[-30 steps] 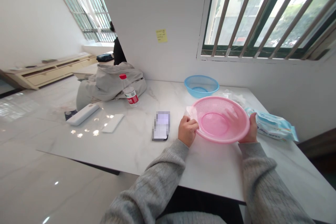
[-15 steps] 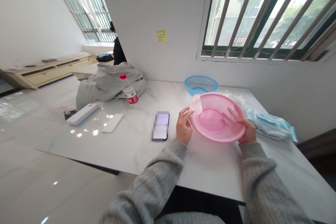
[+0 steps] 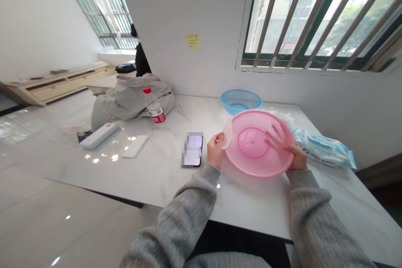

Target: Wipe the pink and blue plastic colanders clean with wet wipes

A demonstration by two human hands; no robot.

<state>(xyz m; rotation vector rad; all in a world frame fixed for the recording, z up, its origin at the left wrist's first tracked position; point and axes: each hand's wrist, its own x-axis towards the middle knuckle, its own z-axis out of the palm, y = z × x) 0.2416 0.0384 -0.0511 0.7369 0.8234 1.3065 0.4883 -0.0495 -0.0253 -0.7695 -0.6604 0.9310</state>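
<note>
pink colander (image 3: 257, 146): tilted toward the person, over the counter (image 3: 163, 167)
left hand (image 3: 215, 150): fingers pinch a wet wipe (image 3: 227, 132) against the rim
right hand (image 3: 297, 157): fingers closed on the right rim, beside the wipes pack (image 3: 326, 149)

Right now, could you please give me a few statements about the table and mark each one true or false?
1. Both hands hold the pink colander, tilted toward the person. True.
2. The left hand presses a wipe to its rim. True.
3. The blue basin sits inside the colander. False: it stands apart, behind it, near the wall.
4. The pack of wet wipes lies left of the phone. False: it lies beyond the right hand.
5. The water bottle has a red cap. True.
</note>
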